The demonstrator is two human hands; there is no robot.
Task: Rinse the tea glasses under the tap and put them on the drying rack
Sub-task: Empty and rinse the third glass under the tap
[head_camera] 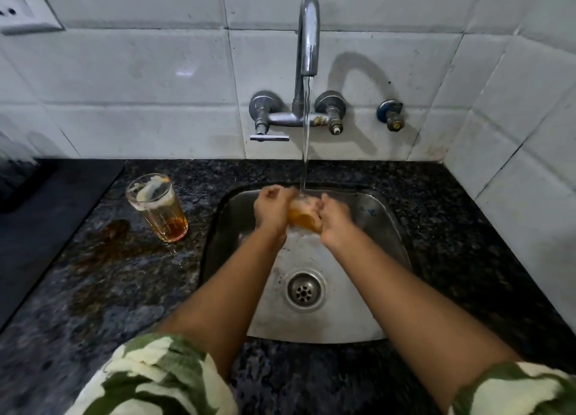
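Green-and-white sleeves [149,380] frame two bare forearms reaching over the sink [386,224]. Left hand [272,210] and right hand [335,224] each close their grip around a tea glass [304,215], apparently tilted, under the tap [308,34] stream. A second glass [159,205] holding amber liquid stands upright on the desk [131,274], left of the sink.

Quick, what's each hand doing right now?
Left hand: closed on the tea glass under the running tap.
Right hand: closed on the same glass from the other side.
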